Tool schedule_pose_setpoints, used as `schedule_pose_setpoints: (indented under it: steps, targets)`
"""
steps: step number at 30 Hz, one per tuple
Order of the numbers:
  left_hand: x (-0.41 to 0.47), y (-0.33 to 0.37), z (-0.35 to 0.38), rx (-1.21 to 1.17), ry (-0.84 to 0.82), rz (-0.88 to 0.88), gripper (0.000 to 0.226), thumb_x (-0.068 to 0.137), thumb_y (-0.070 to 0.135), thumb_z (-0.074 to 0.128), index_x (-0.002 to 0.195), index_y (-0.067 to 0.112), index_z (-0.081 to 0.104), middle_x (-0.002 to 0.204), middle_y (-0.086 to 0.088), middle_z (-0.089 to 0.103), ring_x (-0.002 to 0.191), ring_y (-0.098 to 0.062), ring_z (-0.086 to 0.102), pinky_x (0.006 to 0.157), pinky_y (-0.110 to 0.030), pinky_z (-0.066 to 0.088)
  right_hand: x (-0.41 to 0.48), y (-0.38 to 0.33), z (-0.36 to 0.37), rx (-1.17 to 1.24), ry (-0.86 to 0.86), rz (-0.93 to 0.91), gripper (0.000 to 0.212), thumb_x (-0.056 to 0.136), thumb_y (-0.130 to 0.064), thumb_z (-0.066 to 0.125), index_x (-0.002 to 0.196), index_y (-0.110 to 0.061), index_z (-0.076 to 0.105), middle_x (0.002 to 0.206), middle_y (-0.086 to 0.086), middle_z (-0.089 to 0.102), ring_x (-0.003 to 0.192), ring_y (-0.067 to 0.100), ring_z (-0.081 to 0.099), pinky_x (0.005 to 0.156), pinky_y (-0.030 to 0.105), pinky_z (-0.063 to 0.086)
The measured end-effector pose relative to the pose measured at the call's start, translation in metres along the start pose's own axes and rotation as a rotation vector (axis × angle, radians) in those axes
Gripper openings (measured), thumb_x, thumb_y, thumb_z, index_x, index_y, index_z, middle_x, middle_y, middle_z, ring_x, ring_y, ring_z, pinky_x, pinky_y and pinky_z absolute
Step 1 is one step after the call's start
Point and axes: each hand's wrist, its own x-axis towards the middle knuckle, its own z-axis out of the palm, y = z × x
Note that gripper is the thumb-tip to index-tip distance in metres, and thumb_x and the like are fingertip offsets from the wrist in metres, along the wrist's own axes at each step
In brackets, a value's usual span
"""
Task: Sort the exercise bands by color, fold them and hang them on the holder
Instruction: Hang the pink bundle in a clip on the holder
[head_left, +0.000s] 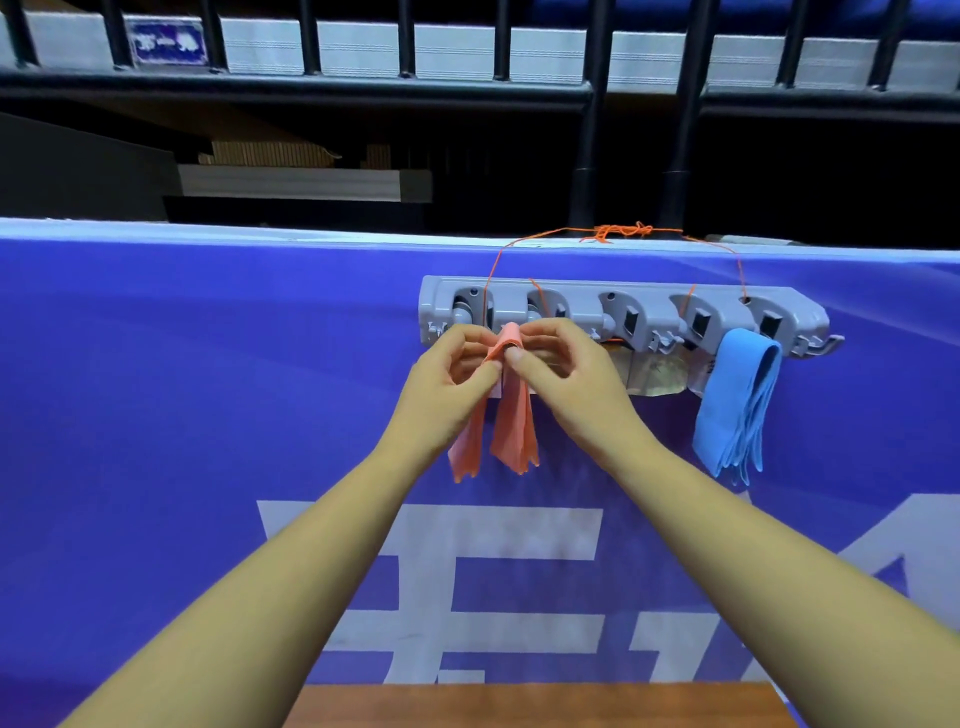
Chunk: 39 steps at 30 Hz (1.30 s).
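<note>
A grey plastic holder (639, 312) with several clips hangs by orange string against a blue banner. A folded pink exercise band (511, 421) drapes at the holder's left end, its ends hanging down. My left hand (452, 379) and my right hand (566, 369) both pinch the band's folded top just below the left clips. A folded blue band (737, 405) hangs from the hook at the holder's right end. The hook under the pink band is hidden by my fingers.
The blue banner (208, 415) with white lettering covers a barrier. Orange string (618, 231) ties the holder to black railing posts above. A yellowish label (654, 371) shows under the holder's middle. A brown wooden surface (540, 706) lies at the bottom edge.
</note>
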Motion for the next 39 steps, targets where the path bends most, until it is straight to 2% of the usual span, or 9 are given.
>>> schedule_pose_setpoints:
  steps: [5, 11, 15, 19, 21, 25, 30, 36, 39]
  targets:
    - [-0.004, -0.002, 0.003, -0.019, 0.013, 0.024, 0.018, 0.093, 0.01, 0.063, 0.11, 0.011, 0.066, 0.109, 0.001, 0.073, 0.104, -0.014, 0.07, 0.093, -0.034, 0.054, 0.002, -0.001, 0.009, -0.126, 0.1, -0.059, 0.021, 0.084, -0.023, 0.072, 0.104, -0.021, 0.065, 0.099, -0.007, 0.072, 0.091, 0.004, 0.068, 0.085, 0.03, 0.056]
    - [-0.008, 0.003, 0.007, 0.118, 0.049, 0.102, 0.02, 0.092, 0.013, 0.064, 0.11, 0.02, 0.065, 0.108, 0.01, 0.071, 0.102, -0.003, 0.067, 0.091, -0.022, 0.053, -0.002, 0.001, 0.003, -0.121, 0.04, -0.079, 0.027, 0.086, -0.019, 0.068, 0.113, -0.022, 0.066, 0.106, -0.008, 0.071, 0.098, 0.006, 0.068, 0.09, 0.035, 0.055]
    - [-0.006, 0.003, 0.011, 0.229, 0.026, 0.15, 0.029, 0.088, 0.019, 0.068, 0.116, 0.021, 0.059, 0.112, 0.011, 0.066, 0.106, -0.007, 0.064, 0.094, -0.025, 0.051, -0.004, 0.003, -0.001, -0.091, 0.046, -0.078, 0.025, 0.088, -0.009, 0.064, 0.112, -0.017, 0.063, 0.105, -0.007, 0.071, 0.099, 0.003, 0.067, 0.091, 0.028, 0.054]
    - [-0.006, 0.003, 0.014, 0.286, 0.022, 0.137, 0.033, 0.086, 0.024, 0.069, 0.117, 0.025, 0.056, 0.116, 0.011, 0.062, 0.107, -0.002, 0.061, 0.092, -0.02, 0.05, -0.004, 0.004, -0.005, -0.087, 0.01, -0.091, 0.021, 0.091, -0.007, 0.061, 0.11, -0.013, 0.066, 0.105, -0.005, 0.072, 0.101, 0.004, 0.067, 0.088, 0.024, 0.053]
    - [-0.005, 0.002, 0.014, 0.297, 0.058, 0.144, 0.029, 0.087, 0.023, 0.067, 0.115, 0.024, 0.058, 0.114, 0.009, 0.062, 0.105, -0.003, 0.061, 0.091, -0.023, 0.052, -0.004, 0.004, -0.007, -0.128, 0.003, -0.109, 0.023, 0.093, -0.007, 0.059, 0.113, -0.013, 0.067, 0.107, -0.007, 0.072, 0.102, 0.002, 0.066, 0.089, 0.023, 0.053]
    - [-0.005, 0.002, 0.011, 0.377, 0.114, 0.204, 0.023, 0.089, 0.017, 0.061, 0.112, 0.019, 0.064, 0.111, 0.009, 0.065, 0.105, -0.006, 0.062, 0.091, -0.028, 0.052, -0.005, 0.005, -0.012, -0.28, -0.003, -0.18, 0.028, 0.091, -0.01, 0.058, 0.115, -0.019, 0.068, 0.108, -0.01, 0.071, 0.103, 0.005, 0.065, 0.092, 0.031, 0.052]
    - [-0.008, 0.006, 0.011, 0.347, 0.159, 0.164, 0.028, 0.09, 0.011, 0.057, 0.115, 0.018, 0.068, 0.108, 0.011, 0.071, 0.099, 0.0, 0.065, 0.088, -0.02, 0.052, -0.006, 0.001, -0.008, -0.355, 0.099, -0.202, 0.024, 0.089, -0.007, 0.056, 0.104, -0.016, 0.071, 0.093, -0.006, 0.073, 0.086, 0.008, 0.066, 0.08, 0.032, 0.052]
    - [-0.003, 0.01, 0.015, 0.366, 0.227, 0.148, 0.033, 0.094, 0.007, 0.05, 0.118, 0.019, 0.069, 0.091, 0.013, 0.068, 0.077, 0.011, 0.058, 0.069, -0.003, 0.039, 0.001, -0.004, -0.002, -0.401, 0.253, -0.231, 0.025, 0.091, -0.01, 0.055, 0.109, -0.015, 0.072, 0.091, -0.001, 0.074, 0.084, 0.014, 0.067, 0.079, 0.033, 0.053]
    - [-0.003, 0.008, 0.018, 0.407, 0.202, 0.162, 0.034, 0.094, 0.007, 0.05, 0.12, 0.021, 0.068, 0.106, 0.012, 0.071, 0.091, 0.008, 0.06, 0.079, -0.007, 0.043, 0.003, -0.004, 0.001, -0.454, 0.213, -0.237, 0.026, 0.089, -0.008, 0.055, 0.105, -0.017, 0.072, 0.093, -0.002, 0.075, 0.086, 0.016, 0.067, 0.081, 0.035, 0.053]
